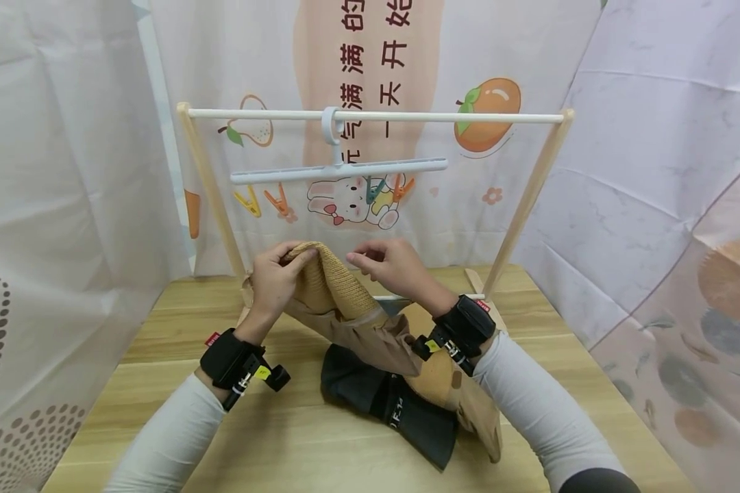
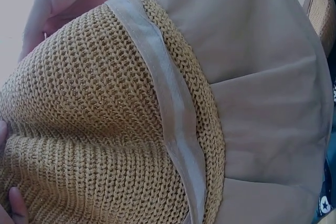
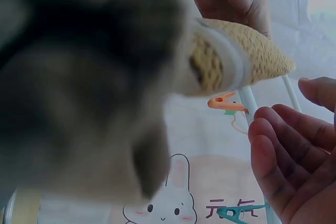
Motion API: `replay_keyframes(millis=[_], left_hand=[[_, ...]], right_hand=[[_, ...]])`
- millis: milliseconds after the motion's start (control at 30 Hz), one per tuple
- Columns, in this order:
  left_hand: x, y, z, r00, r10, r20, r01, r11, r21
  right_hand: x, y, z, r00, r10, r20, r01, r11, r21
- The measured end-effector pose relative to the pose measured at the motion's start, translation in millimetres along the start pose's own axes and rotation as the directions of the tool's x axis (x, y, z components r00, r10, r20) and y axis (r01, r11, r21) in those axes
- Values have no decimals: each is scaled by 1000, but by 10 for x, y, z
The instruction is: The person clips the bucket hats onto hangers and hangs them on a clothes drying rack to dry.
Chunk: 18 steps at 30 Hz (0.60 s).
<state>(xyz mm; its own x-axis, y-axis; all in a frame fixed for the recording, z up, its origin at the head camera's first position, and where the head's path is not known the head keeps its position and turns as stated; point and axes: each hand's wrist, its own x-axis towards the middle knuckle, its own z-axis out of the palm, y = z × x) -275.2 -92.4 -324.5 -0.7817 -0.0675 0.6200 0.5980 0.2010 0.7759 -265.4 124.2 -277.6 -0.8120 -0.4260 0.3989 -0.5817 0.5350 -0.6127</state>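
Note:
My left hand [image 1: 274, 281] pinches the crown of a tan knitted sun hat [image 1: 351, 294] between thumb and fingers, holding it above the table. The hat's fabric brim [image 2: 252, 35] hangs down to the right, and a pale inner band [image 2: 176, 103] runs where knit meets cloth. Just right of the crown, my right hand [image 1: 397, 270] is apart from the hat. Its fingers [image 3: 273, 166] are relaxed and bent a little, with nothing in them. Below lie a black hat [image 1: 388, 404] with white lettering and another tan hat [image 1: 434, 370], partly covered by the held hat and right arm.
Behind the hands stands a wooden rack [image 1: 533, 192] with a white top rod [image 1: 469, 118]. A pale blue hanger [image 1: 339, 171] hangs from it, with yellow [image 1: 248, 202], orange [image 1: 277, 200] and teal clips [image 1: 374, 190] below. Printed curtains surround the wooden table [image 1: 271, 438].

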Motion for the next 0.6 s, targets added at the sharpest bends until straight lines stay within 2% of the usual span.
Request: replay_keyframes(millis=[267,433,600], left_hand=[[43,-9,118,1000,-4,-19,4,1000,4],[59,-27,192,999,-23,-34,24,999,28],[82,-30,250,998,-45,-42,45,999,11]], right_hand=[[26,62,-66,999,48,-14,-48,999,-12],[40,101,-108,998,49,-42,-50,998,-26],[45,124,-123,995,57,-82,-62,996,-64]])
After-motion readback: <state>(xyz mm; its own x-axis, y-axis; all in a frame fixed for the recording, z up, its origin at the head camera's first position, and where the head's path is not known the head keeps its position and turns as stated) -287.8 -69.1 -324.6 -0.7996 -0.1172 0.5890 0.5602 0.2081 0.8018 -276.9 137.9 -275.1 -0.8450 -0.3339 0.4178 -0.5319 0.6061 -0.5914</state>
